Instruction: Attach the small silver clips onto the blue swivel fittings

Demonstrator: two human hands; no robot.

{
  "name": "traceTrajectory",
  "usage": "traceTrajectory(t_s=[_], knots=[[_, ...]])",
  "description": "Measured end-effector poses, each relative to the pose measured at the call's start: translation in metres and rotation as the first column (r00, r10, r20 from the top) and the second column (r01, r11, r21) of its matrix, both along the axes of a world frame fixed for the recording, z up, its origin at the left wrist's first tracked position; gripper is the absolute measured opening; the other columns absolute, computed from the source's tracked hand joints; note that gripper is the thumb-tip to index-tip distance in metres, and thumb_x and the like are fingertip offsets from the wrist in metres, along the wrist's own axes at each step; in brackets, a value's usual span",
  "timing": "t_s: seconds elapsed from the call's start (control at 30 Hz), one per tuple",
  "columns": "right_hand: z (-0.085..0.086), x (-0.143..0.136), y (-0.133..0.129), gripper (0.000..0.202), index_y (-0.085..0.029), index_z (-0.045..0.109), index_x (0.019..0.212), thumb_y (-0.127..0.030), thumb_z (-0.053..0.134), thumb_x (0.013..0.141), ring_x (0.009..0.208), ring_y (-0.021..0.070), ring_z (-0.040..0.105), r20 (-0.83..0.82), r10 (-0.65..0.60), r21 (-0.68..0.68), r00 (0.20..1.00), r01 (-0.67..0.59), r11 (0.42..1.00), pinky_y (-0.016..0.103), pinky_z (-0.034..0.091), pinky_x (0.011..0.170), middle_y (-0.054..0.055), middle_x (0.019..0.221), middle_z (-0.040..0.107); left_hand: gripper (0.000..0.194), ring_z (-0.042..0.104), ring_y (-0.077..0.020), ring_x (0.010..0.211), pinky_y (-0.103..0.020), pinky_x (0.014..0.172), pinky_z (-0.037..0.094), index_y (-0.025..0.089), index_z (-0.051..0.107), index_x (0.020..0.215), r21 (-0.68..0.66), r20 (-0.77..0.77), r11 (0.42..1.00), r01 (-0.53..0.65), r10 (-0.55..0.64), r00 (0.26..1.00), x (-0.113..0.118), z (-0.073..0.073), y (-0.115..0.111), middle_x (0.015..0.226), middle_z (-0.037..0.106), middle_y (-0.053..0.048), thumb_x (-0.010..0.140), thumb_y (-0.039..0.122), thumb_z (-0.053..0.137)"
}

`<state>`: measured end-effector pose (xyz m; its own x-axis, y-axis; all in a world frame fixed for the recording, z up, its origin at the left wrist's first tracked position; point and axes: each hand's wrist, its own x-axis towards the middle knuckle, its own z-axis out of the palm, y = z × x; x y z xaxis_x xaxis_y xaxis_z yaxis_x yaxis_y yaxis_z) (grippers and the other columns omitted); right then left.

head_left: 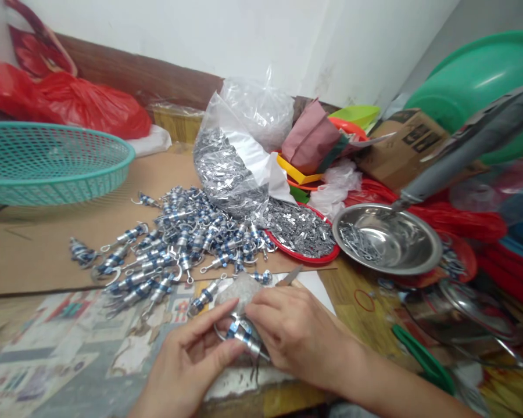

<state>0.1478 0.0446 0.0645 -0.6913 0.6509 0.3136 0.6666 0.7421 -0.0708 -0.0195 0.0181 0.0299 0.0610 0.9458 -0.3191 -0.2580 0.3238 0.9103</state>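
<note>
A silver metal fitting with blue bands and a hook (243, 332) lies between the thumb and fingers of my left hand (196, 354). Bent over its right side, my right hand (296, 328) has its fingers pinched together against it; whatever sits between those fingertips is hidden. Just beyond my fingers is a rough grey lump (243, 287), like a stone. A pointed blade-like piece (289, 276) shows behind my right knuckles. Similar banded fittings with hooks and eyelets form a big pile (187, 232) on the cardboard, and one loose fitting (204, 297) lies near my left fingers.
Behind the pile leans a clear bag (229, 168) of small metal clips. A red plate (303, 232) holds more clips; beside it, a steel bowl (431, 249) contains thin metal pieces. A teal basket (56, 188) stands left, green-handled tool (422, 360) right.
</note>
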Motion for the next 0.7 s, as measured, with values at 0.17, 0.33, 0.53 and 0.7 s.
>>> traceTrajectory(t_s=[0.17, 0.33, 0.53, 0.7], knots=[[-0.002, 0.004, 0.012, 0.023, -0.013, 0.061, 0.068, -0.011, 0.046, 0.085, 0.056, 0.0163, 0.051, 0.137, 0.303, 0.218, 0.943, -0.327, 0.919, 0.03, 0.034, 0.049, 0.003, 0.062, 0.058, 0.052, 0.069, -0.0201, 0.077, -0.026, 0.068, 0.056, 0.019, 0.068, 0.105, -0.015, 0.011, 0.999, 0.04, -0.04, 0.999, -0.003, -0.004, 0.002, 0.076, 0.076, -0.001, 0.055, 0.027, 0.082], [0.002, 0.002, 0.028, 0.028, -0.014, 0.057, 0.058, -0.011, 0.044, 0.083, 0.049, 0.015, 0.048, 0.183, 0.482, 0.327, 0.857, -0.515, 0.792, 0.03, 0.032, 0.045, 0.003, 0.056, 0.054, 0.061, 0.069, -0.0196, 0.079, -0.027, 0.072, 0.056, 0.018, 0.06, 0.114, -0.008, 0.036, 0.995, 0.098, -0.098, 0.995, -0.007, -0.012, 0.007, 0.077, 0.074, -0.001, 0.058, 0.026, 0.081], [-0.005, 0.006, 0.036, 0.027, -0.007, 0.063, 0.07, -0.011, 0.04, 0.084, 0.054, 0.0157, 0.052, 0.172, 0.593, 0.306, 0.787, -0.615, 0.727, 0.03, 0.038, 0.049, 0.007, 0.065, 0.06, 0.061, 0.069, -0.0182, 0.079, -0.025, 0.072, 0.055, 0.015, 0.057, 0.114, 0.0, 0.032, 0.992, 0.125, -0.125, 0.992, -0.009, -0.01, 0.007, 0.077, 0.074, -0.002, 0.059, 0.024, 0.08], [-0.01, 0.013, 0.023, 0.032, -0.001, 0.065, 0.085, -0.012, 0.035, 0.089, 0.063, 0.0166, 0.057, 0.07, 0.515, 0.208, 0.854, -0.518, 0.83, 0.028, 0.044, 0.052, 0.01, 0.072, 0.064, 0.06, 0.069, -0.0179, 0.08, -0.024, 0.073, 0.055, 0.015, 0.058, 0.114, -0.009, 0.025, 0.997, 0.081, -0.081, 0.996, -0.006, -0.008, 0.005, 0.078, 0.074, -0.002, 0.059, 0.023, 0.08]])
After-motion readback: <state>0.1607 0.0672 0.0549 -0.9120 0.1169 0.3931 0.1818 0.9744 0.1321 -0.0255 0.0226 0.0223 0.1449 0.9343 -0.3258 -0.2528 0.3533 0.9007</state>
